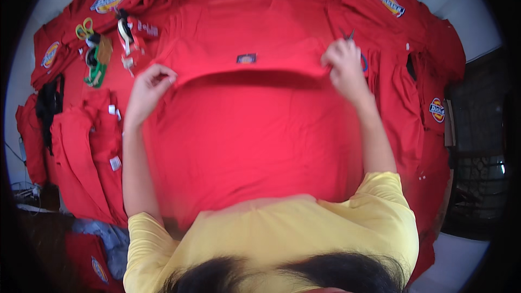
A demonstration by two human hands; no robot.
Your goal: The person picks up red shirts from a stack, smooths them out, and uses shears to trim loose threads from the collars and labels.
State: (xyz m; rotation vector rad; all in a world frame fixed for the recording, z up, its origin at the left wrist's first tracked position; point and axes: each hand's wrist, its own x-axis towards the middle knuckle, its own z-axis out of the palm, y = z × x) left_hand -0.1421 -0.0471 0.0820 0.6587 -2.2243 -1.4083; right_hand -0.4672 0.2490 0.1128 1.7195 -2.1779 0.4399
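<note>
A red shirt (244, 141) is spread in front of me, one edge of it lifted between my hands. That edge bows into a shallow curve with a dark gap beneath, and a small dark label (246, 58) sits near its middle. My left hand (152, 89) is closed, pinching the edge at its left end between thumb and fingers. At the right end, my right hand (344, 65) is closed on the same edge. A dark pointed tip and a blue loop (364, 63) show on either side of that hand, looking like small scissors held within it.
Left of the shirt lie yellow-handled scissors (84, 29), a green tape dispenser (96, 65) and a red-and-white tape dispenser (127, 35). Folded red garments (87, 152) are at the left. More red shirts with printed logos (388, 2) lie around the far and right sides.
</note>
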